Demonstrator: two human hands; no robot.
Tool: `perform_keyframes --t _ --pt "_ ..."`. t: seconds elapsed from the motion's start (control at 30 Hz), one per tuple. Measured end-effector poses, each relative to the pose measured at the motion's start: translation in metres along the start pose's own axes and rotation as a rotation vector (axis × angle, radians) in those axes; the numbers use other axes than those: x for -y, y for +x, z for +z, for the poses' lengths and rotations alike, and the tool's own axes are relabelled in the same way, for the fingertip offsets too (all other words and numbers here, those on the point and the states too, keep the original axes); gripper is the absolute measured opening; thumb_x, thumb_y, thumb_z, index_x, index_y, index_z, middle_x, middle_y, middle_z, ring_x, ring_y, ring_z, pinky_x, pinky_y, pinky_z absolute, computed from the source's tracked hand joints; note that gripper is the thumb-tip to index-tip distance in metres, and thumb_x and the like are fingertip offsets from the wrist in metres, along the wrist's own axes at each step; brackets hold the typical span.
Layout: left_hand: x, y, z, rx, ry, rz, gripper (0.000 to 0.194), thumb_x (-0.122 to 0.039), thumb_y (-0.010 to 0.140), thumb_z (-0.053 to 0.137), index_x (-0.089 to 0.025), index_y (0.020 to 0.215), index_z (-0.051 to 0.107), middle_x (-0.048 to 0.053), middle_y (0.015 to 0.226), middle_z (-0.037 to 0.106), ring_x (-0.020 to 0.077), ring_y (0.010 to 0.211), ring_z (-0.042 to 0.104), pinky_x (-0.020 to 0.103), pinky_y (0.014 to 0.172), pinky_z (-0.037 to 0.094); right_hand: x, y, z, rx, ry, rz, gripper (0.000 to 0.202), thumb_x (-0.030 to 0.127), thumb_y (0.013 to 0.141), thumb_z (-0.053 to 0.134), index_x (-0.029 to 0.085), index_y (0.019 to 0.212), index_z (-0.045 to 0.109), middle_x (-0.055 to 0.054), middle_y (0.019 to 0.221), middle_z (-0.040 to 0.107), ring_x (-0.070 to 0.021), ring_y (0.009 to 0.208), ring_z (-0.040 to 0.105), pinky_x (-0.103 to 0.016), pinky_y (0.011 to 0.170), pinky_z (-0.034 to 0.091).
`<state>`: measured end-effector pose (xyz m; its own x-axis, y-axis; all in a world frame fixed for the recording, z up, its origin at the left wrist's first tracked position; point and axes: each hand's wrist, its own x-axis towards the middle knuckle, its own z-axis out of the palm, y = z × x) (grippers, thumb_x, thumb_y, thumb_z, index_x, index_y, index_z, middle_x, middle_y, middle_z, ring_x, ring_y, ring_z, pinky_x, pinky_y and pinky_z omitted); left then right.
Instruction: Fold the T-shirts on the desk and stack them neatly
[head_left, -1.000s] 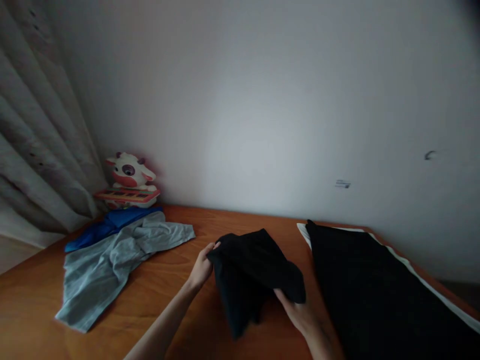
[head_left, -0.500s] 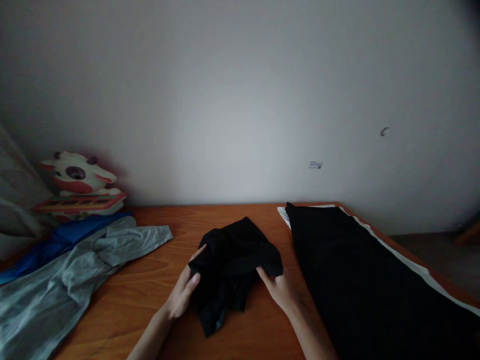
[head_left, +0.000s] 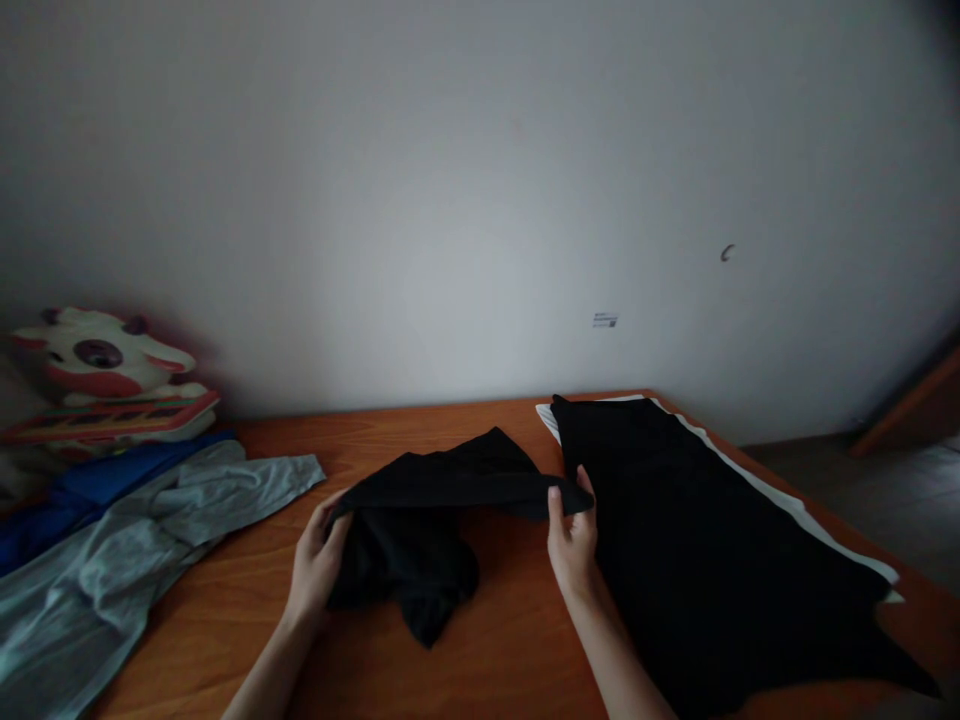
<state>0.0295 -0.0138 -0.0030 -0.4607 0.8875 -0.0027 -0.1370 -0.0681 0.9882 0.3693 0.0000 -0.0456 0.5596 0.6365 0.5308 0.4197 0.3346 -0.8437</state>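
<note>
Left hand and right hand grip a black garment, its edge stretched between them. Dark fabric lies along the wooden table's right edge.

hands: 2 | black cloths: 2 | grey cloth: 1 | blue cloth: 1 | toy: 1

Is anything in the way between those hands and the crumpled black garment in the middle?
Nothing visible: the left hand and right hand both grip the crumpled black garment directly. The spread-out black garment lies to the right, not between them.
</note>
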Motion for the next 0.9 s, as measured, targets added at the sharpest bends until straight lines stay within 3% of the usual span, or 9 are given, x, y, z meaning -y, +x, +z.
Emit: perform_keyframes --t 0.07,0.17,0.27,0.33,0.47,0.6,0.67,0.73,0.9 --pt "0.003 0.007 -0.006 -0.114 -0.085 -0.114 0.036 -0.049 0.073 0.077 -0.023 0.096 0.073 0.003 0.096 0.078 0.0245 0.099 0.072 0.030 0.085 0.058 0.001 0.000 -0.003 0.104 -0.010 0.096 0.055 0.063 0.096 0.049 0.016 0.117 0.066 -0.018 0.119 0.070 -0.0320 0.117 0.065 -0.046 0.099 0.052" --pt "0.007 0.012 -0.012 -0.172 -0.114 -0.228 0.027 -0.048 0.081 0.069 -0.022 0.092 0.072 0.004 0.085 0.077 0.0222 0.083 0.073 0.031 0.072 0.060 0.004 -0.006 -0.006 0.263 -0.114 0.150 0.055 0.068 0.097 0.043 0.019 0.096 0.068 -0.015 0.087 0.075 -0.0315 0.086 0.073 -0.042 0.079 0.058" --pt "0.004 0.012 -0.016 -0.189 -0.150 -0.322 0.022 -0.044 0.082 0.067 -0.023 0.091 0.071 0.004 0.082 0.077 0.0230 0.079 0.074 0.035 0.070 0.061 0.003 -0.015 -0.002 0.336 -0.155 0.068 0.061 0.075 0.092 0.045 0.020 0.097 0.068 -0.017 0.096 0.076 -0.0341 0.093 0.073 -0.045 0.084 0.057" --pt "-0.001 0.009 -0.016 -0.087 -0.205 -0.341 0.034 -0.053 0.081 0.063 -0.023 0.095 0.071 0.006 0.086 0.078 0.0276 0.086 0.074 0.042 0.077 0.062 0.000 -0.022 0.003 0.362 -0.197 -0.035 0.073 0.081 0.083 0.053 0.016 0.112 0.067 -0.023 0.116 0.072 -0.0387 0.112 0.068 -0.050 0.095 0.054" --pt "-0.002 -0.005 -0.006 0.203 -0.133 -0.141 0.072 -0.081 0.075 0.051 -0.024 0.115 0.068 0.012 0.118 0.074 0.0373 0.122 0.063 0.053 0.104 0.052 -0.004 -0.028 0.009 0.509 -0.385 -0.260 0.095 0.075 0.069 0.074 0.007 0.133 0.056 -0.030 0.132 0.063 -0.0456 0.127 0.057 -0.059 0.103 0.049" --pt "0.014 -0.023 0.011 0.301 0.244 0.090 0.093 -0.054 0.057 0.087 -0.025 0.138 0.051 0.010 0.139 0.062 0.0354 0.142 0.046 0.050 0.121 0.033 0.003 -0.022 0.010 0.639 -0.446 -0.347 0.082 0.051 0.073 0.082 0.013 0.139 0.053 -0.023 0.129 0.066 -0.0391 0.122 0.062 -0.055 0.103 0.049" --pt "0.022 -0.029 0.017 0.354 0.506 0.235 0.101 -0.049 0.058 0.087 -0.021 0.143 0.041 0.014 0.138 0.060 0.0360 0.134 0.054 0.052 0.117 0.039 0.008 -0.019 0.008 0.644 -0.443 -0.330 0.062 0.035 0.079 0.078 0.016 0.135 0.058 -0.018 0.120 0.071 -0.0349 0.115 0.066 -0.051 0.101 0.051" --pt "0.026 -0.031 0.020 0.358 0.648 0.311 0.092 -0.049 0.065 0.081 -0.018 0.141 0.041 0.015 0.127 0.066 0.0356 0.118 0.065 0.052 0.104 0.050 0.014 -0.016 0.007 0.641 -0.412 -0.245 0.047 0.022 0.081 0.073 0.017 0.128 0.064 -0.016 0.108 0.075 -0.0325 0.105 0.070 -0.047 0.094 0.055" --pt "0.008 -0.026 0.018 0.259 0.492 0.243 0.061 -0.038 0.060 0.079 -0.022 0.115 0.060 0.006 0.093 0.075 0.0315 0.092 0.073 0.038 0.081 0.058 0.023 -0.010 0.000 0.643 -0.048 -0.010 0.031 0.025 0.089 0.068 0.018 0.119 0.071 -0.011 0.101 0.080 -0.0279 0.093 0.077 -0.035 0.076 0.063"
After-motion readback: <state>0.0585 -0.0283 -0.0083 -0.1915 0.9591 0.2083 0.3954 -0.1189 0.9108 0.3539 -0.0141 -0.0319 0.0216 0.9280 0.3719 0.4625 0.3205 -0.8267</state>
